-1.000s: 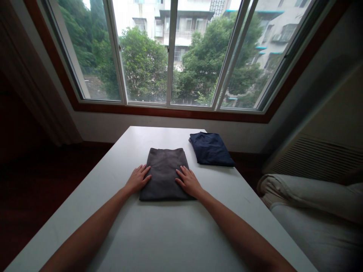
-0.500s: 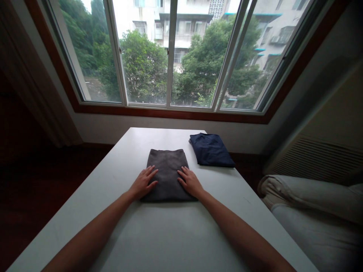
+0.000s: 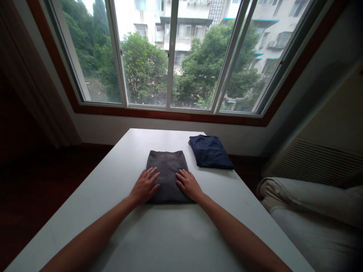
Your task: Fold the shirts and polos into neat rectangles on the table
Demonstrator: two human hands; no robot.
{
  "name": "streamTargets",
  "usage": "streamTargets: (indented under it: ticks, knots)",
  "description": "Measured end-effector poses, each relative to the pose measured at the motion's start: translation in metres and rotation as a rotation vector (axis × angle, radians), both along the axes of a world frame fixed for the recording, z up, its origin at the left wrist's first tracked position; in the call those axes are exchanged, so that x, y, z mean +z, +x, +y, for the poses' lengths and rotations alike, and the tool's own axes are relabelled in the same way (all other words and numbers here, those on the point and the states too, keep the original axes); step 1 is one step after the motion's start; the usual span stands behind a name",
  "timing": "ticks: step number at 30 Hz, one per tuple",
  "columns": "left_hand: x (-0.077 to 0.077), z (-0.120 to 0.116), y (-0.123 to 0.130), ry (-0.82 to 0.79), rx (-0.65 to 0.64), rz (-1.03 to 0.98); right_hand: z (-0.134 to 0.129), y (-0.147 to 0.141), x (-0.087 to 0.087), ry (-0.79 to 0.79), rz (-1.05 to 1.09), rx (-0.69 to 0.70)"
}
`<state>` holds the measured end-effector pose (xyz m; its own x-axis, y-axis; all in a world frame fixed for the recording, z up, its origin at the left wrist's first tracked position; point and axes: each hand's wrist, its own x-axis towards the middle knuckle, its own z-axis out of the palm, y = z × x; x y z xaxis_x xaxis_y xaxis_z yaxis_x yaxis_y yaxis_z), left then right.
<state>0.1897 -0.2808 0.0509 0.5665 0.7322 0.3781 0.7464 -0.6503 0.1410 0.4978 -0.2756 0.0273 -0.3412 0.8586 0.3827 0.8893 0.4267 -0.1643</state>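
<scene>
A dark grey folded garment point(image 3: 168, 177) lies flat in the middle of the white table point(image 3: 113, 181); its exact kind I cannot make out. My left hand point(image 3: 145, 184) rests on its left edge with the fingers spread. On the opposite edge lies my right hand point(image 3: 189, 183), palm down, fingers also apart. Neither hand grips the cloth. Beyond my right hand, near the table's right edge, sits a navy blue folded garment point(image 3: 210, 152), apart from the grey one.
A wide window point(image 3: 170, 107) with a brown frame fills the wall past the table's far end. At the right stands a sofa-like seat with pale covering point(image 3: 312, 219). A curtain point(image 3: 42, 87) hangs at the left.
Both hands have shifted slightly inward over the grey garment, a little closer together. The navy garment stays in its place on the table.
</scene>
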Motion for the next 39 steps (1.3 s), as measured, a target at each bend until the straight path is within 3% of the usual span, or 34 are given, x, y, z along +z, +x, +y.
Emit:
streamTargets:
  ticks: [5,8,12,15,19,22,25,29,32,36,39]
  knots:
    - [-0.003,-0.012,0.008,-0.152,-0.154,0.201,-0.015,-0.012,0.018,0.114,-0.038,0.035]
    - [-0.007,-0.009,0.005,-0.166,-0.119,0.204,-0.028,-0.024,0.020,0.071,-0.084,0.143]
    - [-0.006,-0.008,0.006,-0.066,-0.038,0.111,-0.038,-0.034,0.014,-0.052,-0.113,0.225]
    - [-0.004,-0.012,0.010,0.011,-0.015,0.048,-0.037,-0.034,0.018,0.019,-0.076,0.184]
    - [-0.009,-0.015,0.012,-0.092,-0.115,0.147,-0.033,-0.032,0.023,0.127,-0.003,0.099]
    - [-0.012,-0.014,0.011,-0.127,-0.109,0.170,-0.031,-0.031,0.017,0.058,-0.019,0.078]
    - [-0.006,-0.015,0.011,-0.052,-0.074,0.101,-0.028,-0.030,0.011,-0.021,-0.052,0.083]
    - [0.004,-0.017,0.013,0.046,-0.073,0.025,-0.025,-0.027,0.011,0.094,-0.004,0.041]
    - [-0.002,-0.017,0.014,0.015,-0.080,0.052,-0.022,-0.025,0.008,0.110,0.010,-0.001]
    - [-0.015,-0.015,0.013,-0.092,-0.101,0.139,-0.018,-0.023,0.003,-0.010,-0.028,-0.032]
    - [-0.013,-0.015,0.013,-0.034,-0.083,0.087,-0.017,-0.021,0.007,0.088,0.027,-0.102]
